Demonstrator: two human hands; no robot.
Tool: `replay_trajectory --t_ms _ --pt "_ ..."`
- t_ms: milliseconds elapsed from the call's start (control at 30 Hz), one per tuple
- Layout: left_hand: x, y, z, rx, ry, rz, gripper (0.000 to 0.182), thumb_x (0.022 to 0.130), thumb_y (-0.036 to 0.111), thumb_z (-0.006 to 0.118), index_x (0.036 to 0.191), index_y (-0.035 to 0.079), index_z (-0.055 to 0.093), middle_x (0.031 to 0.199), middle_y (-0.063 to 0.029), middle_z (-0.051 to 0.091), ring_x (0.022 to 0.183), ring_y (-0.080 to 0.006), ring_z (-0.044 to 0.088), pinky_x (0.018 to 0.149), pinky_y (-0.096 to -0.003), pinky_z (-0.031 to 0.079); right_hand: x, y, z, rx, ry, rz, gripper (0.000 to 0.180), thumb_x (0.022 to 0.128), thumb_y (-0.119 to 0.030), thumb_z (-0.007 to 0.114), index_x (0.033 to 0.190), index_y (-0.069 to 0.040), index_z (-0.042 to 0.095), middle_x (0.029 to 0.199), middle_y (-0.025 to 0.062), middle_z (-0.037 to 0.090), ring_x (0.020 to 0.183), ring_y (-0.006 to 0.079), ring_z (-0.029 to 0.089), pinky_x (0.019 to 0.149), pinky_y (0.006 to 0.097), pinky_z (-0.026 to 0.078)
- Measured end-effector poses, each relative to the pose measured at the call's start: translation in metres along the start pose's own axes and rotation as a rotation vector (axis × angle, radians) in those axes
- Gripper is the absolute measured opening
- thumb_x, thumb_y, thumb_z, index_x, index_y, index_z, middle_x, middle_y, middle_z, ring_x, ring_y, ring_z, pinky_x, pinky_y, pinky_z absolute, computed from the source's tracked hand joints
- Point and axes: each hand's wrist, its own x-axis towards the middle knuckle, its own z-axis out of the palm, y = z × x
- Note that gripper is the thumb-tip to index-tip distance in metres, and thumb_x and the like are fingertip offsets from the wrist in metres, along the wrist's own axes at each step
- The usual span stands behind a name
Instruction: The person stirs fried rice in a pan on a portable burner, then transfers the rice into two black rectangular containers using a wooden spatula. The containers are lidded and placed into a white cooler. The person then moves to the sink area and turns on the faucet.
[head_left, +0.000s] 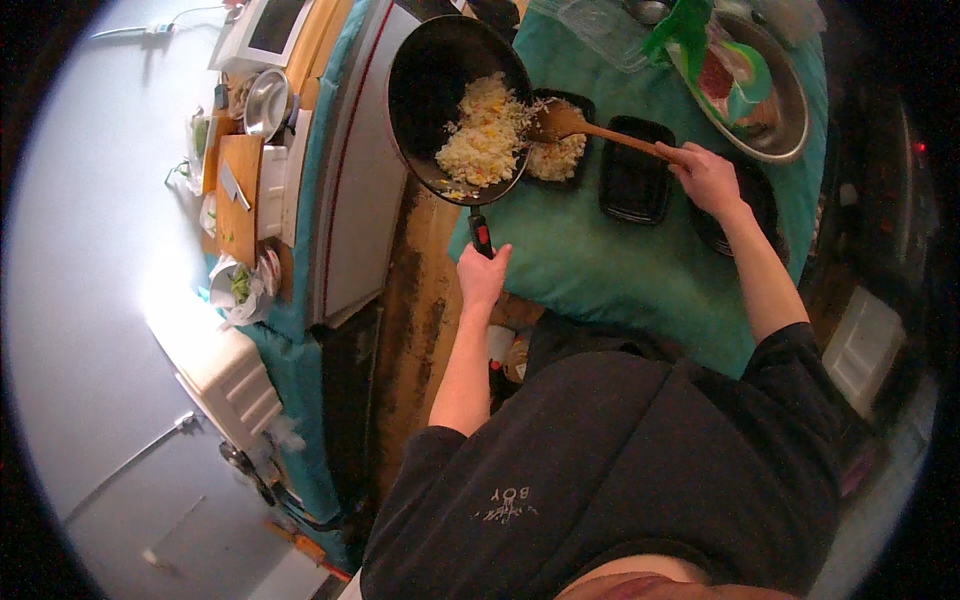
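My left hand (482, 277) grips the black handle of a dark frying pan (427, 82), which is tilted towards the table on its right. Fried rice (484, 139) with yellow and pinkish bits lies along the pan's right side. In my right hand (705, 176) is a wooden spatula (622, 137), its broad head at the pan's rim. Below that head sits a black rectangular tray (581, 101) with a heap of rice (556, 159) in it. A second black tray (636, 180) with no food in it lies to the right, under the spatula's shaft.
A green cloth (570, 259) covers the table. At its far right stands a metal bowl (799, 127) holding a green-edged package. A dark round dish (724, 225) lies partly beneath my right forearm. On the left counter are a cutting board (244, 161) with a knife (234, 186) and a steel bowl (268, 101).
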Motion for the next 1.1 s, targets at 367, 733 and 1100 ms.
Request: replay_trajectory --t_ms 367,733,1100 --pt "0.008 -0.015 0.011 -0.061 0.014 -0.039 0.038 0.076 0.026 0.087 0.079 0.001 0.058 0.067 -0.0100 0.062 0.061 -0.0247 0.061 0.060 -0.0386 0.050 -0.029 0.042 0.013 0.059 -0.014 0.024 0.041 0.092 -0.023 0.064 0.132 -0.034 0.064 0.098 0.0062 0.065 0.091 0.0329 0.067 0.076 0.0447 0.056" --pt "0.031 -0.042 0.030 -0.121 -0.034 -0.068 0.038 0.077 0.026 0.086 0.078 0.001 0.057 0.068 -0.0086 0.062 0.062 -0.0217 0.060 0.061 -0.0369 0.049 -0.004 0.043 0.048 0.013 -0.024 0.033 0.038 0.091 -0.022 0.065 0.128 -0.031 0.067 0.097 0.0073 0.065 0.091 0.0326 0.066 0.076 0.0453 0.055" --pt "0.067 -0.086 0.057 -0.180 -0.127 -0.168 0.038 0.076 0.027 0.086 0.077 0.002 0.057 0.068 -0.0091 0.062 0.062 -0.0225 0.059 0.061 -0.0383 0.049 0.033 0.035 0.091 0.036 -0.078 0.152 0.040 0.090 -0.024 0.067 0.129 -0.032 0.067 0.103 0.0073 0.070 0.095 0.0306 0.068 0.080 0.0425 0.056"
